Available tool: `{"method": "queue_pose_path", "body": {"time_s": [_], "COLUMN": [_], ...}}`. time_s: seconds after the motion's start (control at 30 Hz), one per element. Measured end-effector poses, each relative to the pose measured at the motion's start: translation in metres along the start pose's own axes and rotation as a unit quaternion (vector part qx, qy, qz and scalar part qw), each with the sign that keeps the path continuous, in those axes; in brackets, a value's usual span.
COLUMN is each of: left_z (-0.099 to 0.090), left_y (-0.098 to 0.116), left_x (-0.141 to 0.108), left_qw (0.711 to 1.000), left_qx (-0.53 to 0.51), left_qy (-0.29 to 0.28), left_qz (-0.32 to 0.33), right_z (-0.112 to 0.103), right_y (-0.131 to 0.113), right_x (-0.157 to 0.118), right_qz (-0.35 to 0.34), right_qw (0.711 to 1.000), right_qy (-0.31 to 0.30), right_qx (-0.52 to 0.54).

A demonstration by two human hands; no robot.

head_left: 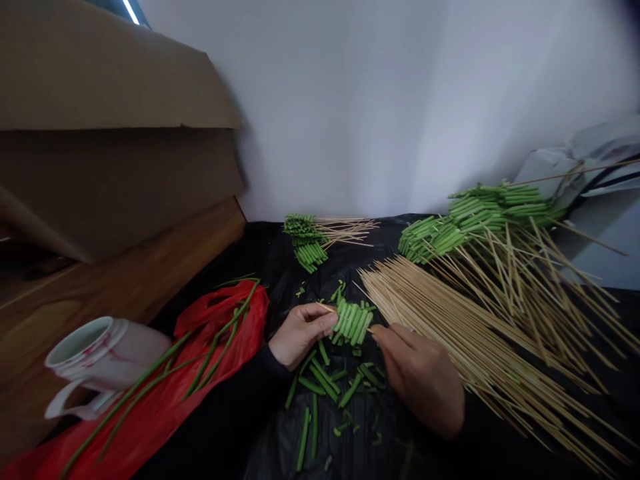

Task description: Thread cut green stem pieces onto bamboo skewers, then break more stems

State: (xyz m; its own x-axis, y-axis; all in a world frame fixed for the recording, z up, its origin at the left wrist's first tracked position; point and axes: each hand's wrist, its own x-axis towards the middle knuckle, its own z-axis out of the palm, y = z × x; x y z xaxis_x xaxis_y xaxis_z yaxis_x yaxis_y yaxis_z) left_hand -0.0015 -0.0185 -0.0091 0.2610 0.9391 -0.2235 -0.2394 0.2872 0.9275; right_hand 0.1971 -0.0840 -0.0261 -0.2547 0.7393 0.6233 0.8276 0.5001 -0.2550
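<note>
My left hand pinches one end of a bamboo skewer, and my right hand holds its other end with the fingertips. Short cut green bean pieces sit side by side across that skewer, between my hands. Below my hands, more cut bean pieces lie loose on a black plastic sheet. A large heap of bare bamboo skewers spreads to the right of my right hand. Filled skewers lie in bundles at the back and back right.
At the left, a red plastic bag holds long whole green beans. A white mug lies on its side by the bag. Cardboard and a wooden board lean at the far left, and a white wall stands behind.
</note>
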Motion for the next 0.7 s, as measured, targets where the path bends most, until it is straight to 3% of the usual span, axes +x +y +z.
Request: {"method": "queue_pose_path", "body": {"time_s": [0.27, 0.43, 0.7], "left_z": [-0.003, 0.000, -0.012], "left_y": [0.001, 0.001, 0.014], "left_x": [-0.001, -0.001, 0.006], "left_qw": [0.995, 0.994, 0.992], "left_qx": [-0.070, -0.070, -0.116], "left_qy": [-0.051, -0.014, 0.041], "left_qz": [-0.059, -0.076, -0.020], "right_z": [0.001, 0.002, -0.001], "right_y": [0.002, -0.001, 0.009], "right_x": [0.000, -0.001, 0.001], "right_qz": [-0.003, -0.020, -0.005], "right_qw": [1.000, 0.999, 0.999], "right_qy": [-0.011, -0.012, -0.025], "right_qx": [-0.002, -0.023, -0.021]}}
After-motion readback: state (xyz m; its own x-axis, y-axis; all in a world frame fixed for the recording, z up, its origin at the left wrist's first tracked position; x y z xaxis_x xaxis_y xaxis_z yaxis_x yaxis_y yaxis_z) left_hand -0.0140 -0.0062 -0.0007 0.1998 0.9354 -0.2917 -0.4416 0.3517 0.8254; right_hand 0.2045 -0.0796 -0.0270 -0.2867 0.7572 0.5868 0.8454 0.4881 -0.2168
